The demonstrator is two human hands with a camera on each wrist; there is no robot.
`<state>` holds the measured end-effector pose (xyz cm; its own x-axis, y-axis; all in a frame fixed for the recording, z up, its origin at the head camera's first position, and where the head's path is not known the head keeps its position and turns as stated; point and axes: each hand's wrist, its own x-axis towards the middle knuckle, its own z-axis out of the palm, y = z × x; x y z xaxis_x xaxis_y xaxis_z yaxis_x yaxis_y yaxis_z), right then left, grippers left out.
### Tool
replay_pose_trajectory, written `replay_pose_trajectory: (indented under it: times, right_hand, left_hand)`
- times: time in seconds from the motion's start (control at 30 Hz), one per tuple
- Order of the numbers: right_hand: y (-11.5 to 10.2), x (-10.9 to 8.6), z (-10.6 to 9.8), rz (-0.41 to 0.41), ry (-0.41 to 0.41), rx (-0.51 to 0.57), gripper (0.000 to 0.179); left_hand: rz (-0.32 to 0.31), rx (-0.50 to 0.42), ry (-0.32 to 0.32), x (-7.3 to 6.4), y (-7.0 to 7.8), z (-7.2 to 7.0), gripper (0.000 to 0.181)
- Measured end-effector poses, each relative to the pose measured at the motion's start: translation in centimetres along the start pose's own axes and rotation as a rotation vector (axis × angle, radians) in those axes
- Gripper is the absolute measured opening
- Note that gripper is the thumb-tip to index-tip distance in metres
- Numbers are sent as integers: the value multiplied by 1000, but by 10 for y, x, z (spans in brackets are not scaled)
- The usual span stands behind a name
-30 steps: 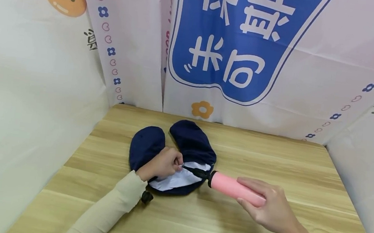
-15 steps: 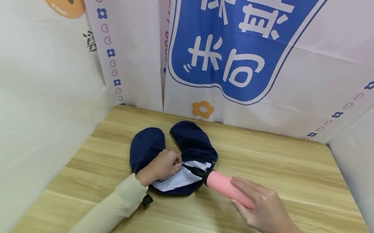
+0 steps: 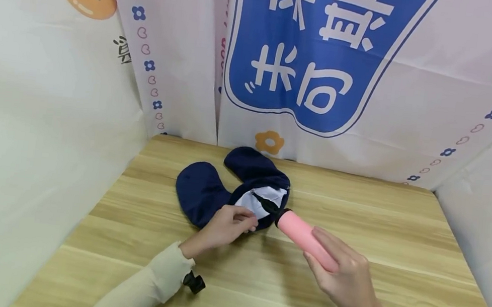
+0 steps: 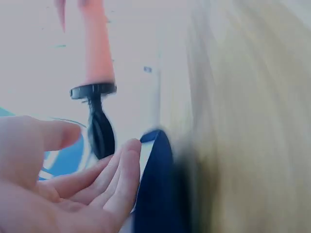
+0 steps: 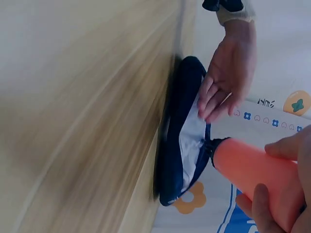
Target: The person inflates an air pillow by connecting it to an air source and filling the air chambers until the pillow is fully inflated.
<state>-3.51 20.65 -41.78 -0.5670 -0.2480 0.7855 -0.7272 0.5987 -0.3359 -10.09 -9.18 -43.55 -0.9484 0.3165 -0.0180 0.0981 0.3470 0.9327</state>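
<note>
A navy U-shaped neck pillow (image 3: 198,188) lies on the table, its cover parted over a white lining (image 3: 247,202). My right hand (image 3: 345,279) grips a pink hand pump (image 3: 302,233) by its barrel, fingers on one side and thumb on the other. The pump's black tapered nozzle (image 3: 266,203) points down into the parted cover, with its tip at the lining. At the pillow's near edge is my left hand (image 3: 225,228). In the left wrist view its fingers (image 4: 127,170) are extended beside the navy fabric (image 4: 158,189), and the thumb stands apart with nothing pinched.
The wood-grain table (image 3: 399,252) extends around the pillow. Printed cloth walls rise behind it and on both sides, the back one (image 3: 183,65) close past the pillow's far end. A small black device (image 3: 195,282) sits at the left sleeve cuff.
My left hand has let go of the pale tip it pinched at the nozzle and drawn back to the near edge. The pillow has shifted and turned slightly; the pump is tilted more steeply.
</note>
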Motion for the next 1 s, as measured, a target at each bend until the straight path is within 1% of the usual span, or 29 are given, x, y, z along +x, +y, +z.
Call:
replay_pose_trajectory:
  times: [0.07,0.1,0.17,0.2,0.27,0.33,0.4,0.5,0.6,0.73,0.83,0.93,1.0]
  right_hand:
    - [-4,-1,4,42,-2,19,47]
    - [-6,-2,6,60,-4,29,51]
    - [-11,-3,10,95,-14,43,56]
    - [-13,-4,12,109,-16,53,57]
    - [-17,-5,15,141,-24,72,56]
    - [-21,-5,18,181,-39,87,55]
    - [-24,-5,19,216,-53,94,53]
    - [-25,-3,18,248,-97,81,52]
    - [-24,0,14,233,-192,40,57]
    - [-23,7,8,168,-349,-2,67]
    - [-24,12,6,136,-447,-4,73]
    - [-26,14,9,129,-507,-16,77]
    - [-28,13,12,121,-515,-42,77]
  left_hand:
    - [-89,-246,-57,5,-2,3,39]
    - [-121,-367,-76,7,-2,5,43]
    - [-178,-570,-76,11,-4,8,46]
    - [-188,-659,-71,13,-4,10,48]
    - [-196,-805,-44,15,-6,14,48]
    - [-172,-929,-8,16,-9,19,49]
    - [-135,-1018,11,16,-11,22,49]
    - [-95,-1118,34,15,-12,24,42]
    - [-90,-1164,62,15,-12,24,36]
    - [-87,-1180,94,15,-12,23,38]
    - [-82,-1183,98,15,-11,23,43]
    - [-83,-1197,112,15,-10,25,45]
    - [-86,-1199,136,15,-9,25,44]
